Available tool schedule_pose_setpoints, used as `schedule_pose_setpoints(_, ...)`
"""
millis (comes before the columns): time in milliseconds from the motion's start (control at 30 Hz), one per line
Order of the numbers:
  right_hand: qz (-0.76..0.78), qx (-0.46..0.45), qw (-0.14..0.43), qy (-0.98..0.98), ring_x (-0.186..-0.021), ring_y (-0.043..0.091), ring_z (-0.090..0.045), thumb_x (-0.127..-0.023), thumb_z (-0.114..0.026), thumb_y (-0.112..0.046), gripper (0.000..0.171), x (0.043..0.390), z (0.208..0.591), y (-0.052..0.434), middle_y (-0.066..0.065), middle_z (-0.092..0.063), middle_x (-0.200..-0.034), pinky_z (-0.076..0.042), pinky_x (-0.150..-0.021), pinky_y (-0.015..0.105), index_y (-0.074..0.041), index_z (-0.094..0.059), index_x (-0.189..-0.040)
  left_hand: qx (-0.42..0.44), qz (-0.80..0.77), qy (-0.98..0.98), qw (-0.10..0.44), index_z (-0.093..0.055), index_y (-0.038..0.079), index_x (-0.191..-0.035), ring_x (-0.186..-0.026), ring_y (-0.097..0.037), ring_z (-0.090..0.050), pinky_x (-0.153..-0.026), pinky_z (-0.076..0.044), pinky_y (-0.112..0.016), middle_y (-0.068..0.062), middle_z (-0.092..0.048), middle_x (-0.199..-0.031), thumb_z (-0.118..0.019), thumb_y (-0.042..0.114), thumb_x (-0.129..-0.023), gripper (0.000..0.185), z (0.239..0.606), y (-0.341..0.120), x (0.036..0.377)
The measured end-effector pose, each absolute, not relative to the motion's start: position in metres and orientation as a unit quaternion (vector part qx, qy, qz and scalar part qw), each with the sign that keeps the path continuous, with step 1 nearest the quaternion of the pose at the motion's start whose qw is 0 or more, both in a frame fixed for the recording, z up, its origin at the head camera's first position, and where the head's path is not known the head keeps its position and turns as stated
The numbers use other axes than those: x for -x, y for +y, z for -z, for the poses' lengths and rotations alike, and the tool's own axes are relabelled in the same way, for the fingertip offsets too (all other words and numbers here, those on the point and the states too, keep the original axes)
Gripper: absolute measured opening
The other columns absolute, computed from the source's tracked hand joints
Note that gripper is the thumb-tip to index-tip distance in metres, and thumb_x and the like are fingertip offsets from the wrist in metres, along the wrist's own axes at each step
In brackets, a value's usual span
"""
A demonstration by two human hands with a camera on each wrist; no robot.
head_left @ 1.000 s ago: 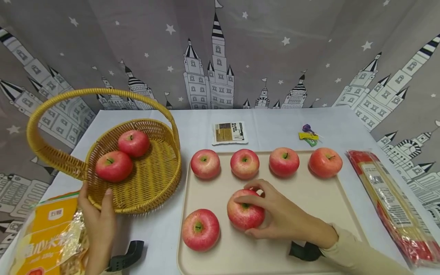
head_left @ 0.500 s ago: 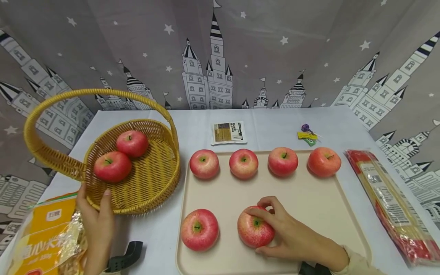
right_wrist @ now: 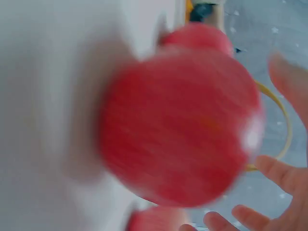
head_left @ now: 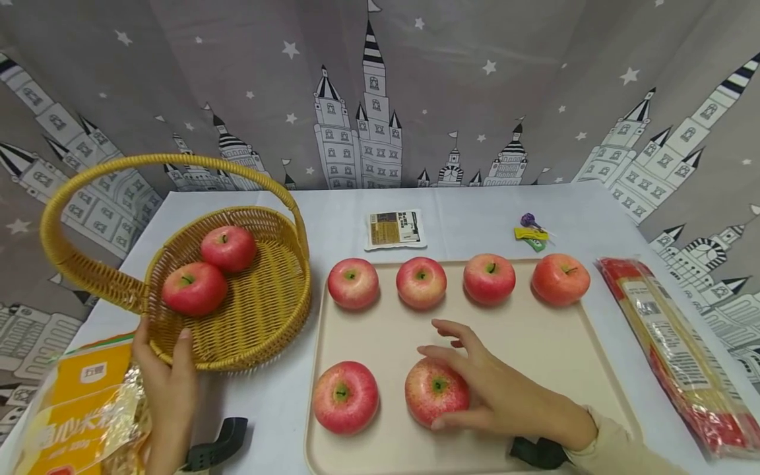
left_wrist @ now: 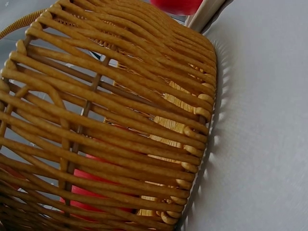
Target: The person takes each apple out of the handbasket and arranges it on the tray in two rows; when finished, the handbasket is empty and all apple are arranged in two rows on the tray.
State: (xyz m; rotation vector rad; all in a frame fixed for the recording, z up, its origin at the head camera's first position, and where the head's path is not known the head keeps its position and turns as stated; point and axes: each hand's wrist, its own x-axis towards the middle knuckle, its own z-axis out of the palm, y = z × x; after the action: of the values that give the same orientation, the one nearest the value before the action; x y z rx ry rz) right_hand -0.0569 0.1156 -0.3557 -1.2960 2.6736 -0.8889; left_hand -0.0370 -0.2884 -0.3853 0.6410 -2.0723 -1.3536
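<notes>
In the head view my left hand [head_left: 169, 392] holds the near-left rim of a yellow wicker basket [head_left: 270, 333], thumb over the rim and the other fingers partly hidden. Woven basket side [left_wrist: 125, 110] fills the left wrist view. Two red apples [head_left: 194, 289] lie inside. My right hand [head_left: 501, 392] hovers over a speckled red apple [head_left: 436, 394] on a beige tray [head_left: 505, 455], its fingers spread and lifted off. The right wrist view, blurred, has this apple [right_wrist: 180, 127] apart from the fingertips. Another apple [head_left: 346, 398] sits to its left.
Several apples [head_left: 421, 282] line the tray's far edge. Behind stand a small flat packet [head_left: 396, 229] and some sweets [head_left: 531, 232]. A long red-ended noodle pack [head_left: 677, 356] lies right of the tray, and a yellow food bag [head_left: 89, 409] beside my left hand.
My right hand has moved the speckled apple slightly right and nearer on the tray, then loosened its fingers from it. The left hand has stayed at the basket rim.
</notes>
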Motion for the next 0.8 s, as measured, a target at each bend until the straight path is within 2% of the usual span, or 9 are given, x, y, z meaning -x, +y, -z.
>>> schedule_pose_setpoints(233,0.319,0.440,0.008,0.839,-0.129,0.013,-0.031,-0.082,-0.063,-0.037,0.063,0.092,0.316,0.101,0.001,-0.032,-0.141,-0.040,-0.100,0.033,-0.024,-0.036,-0.137,-0.245,0.504,-0.777,0.286,-0.016,0.012,-0.143,-0.139,-0.018,-0.013,-0.115,-0.005,-0.027,-0.010,-0.015,-0.150,-0.041,0.019,-0.092,0.057,0.384,-0.286,0.037)
schedule_pose_setpoints(467,0.375,0.516,-0.009,0.770,-0.129,0.012,-0.037,-0.084,-0.063,-0.026,0.052,0.129,0.299,0.043,0.003,-0.045,-0.137,-0.034,-0.106,0.029,-0.014,-0.047,-0.131,-0.242,0.502,-0.779,0.288,-0.017,0.013,-0.143,-0.139,-0.018,-0.016,-0.115,-0.007,-0.025,-0.011,-0.017,-0.150,-0.042,0.019,-0.092,0.057,0.382,-0.287,0.037)
schedule_pose_setpoints(600,0.380,0.540,0.006,0.751,-0.129,0.009,-0.037,-0.085,-0.062,-0.027,0.051,0.149,0.293,-0.006,0.003,-0.046,-0.136,-0.031,-0.107,0.024,-0.012,-0.046,-0.131,-0.243,0.503,-0.778,0.287,-0.017,0.012,-0.143,-0.139,-0.019,-0.017,-0.114,-0.008,-0.024,-0.011,-0.018,-0.149,-0.042,0.018,-0.092,0.058,0.383,-0.287,0.037)
schedule_pose_setpoints(800,0.363,0.515,0.063,0.774,-0.131,0.001,-0.030,-0.086,-0.058,-0.035,0.059,0.182,0.281,-0.080,-0.004,-0.040,-0.141,-0.023,-0.107,0.015,-0.017,-0.037,-0.138,-0.239,0.507,-0.776,0.289,-0.017,0.009,-0.143,-0.139,-0.022,-0.014,-0.115,-0.005,-0.027,-0.014,-0.016,-0.149,-0.042,0.018,-0.091,0.059,0.385,-0.288,0.036)
